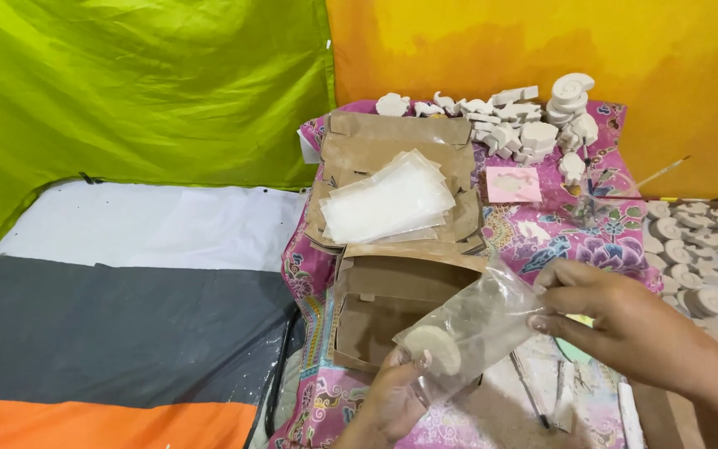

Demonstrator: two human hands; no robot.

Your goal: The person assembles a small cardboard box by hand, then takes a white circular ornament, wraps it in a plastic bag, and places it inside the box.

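Head view: left hand (392, 397) and right hand (600, 309) pinch opposite ends of a clear bag (471, 328) holding a plaster piece (434, 347), brown cardboard boxes (392, 303) just beyond the fingers.

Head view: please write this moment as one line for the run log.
left hand: holds clear bag bottom | right hand: grips bag top | inside: pale plaster piece | behind: cardboard boxes

I see it all through one camera on my head, tilted down and forward over my lap. It sits close: my left hand (392, 399) and right hand (608, 320) fill the lower right. Ahead it takes in the pink patterned cloth (542, 233), then the green and yellow sheets (126, 83) behind
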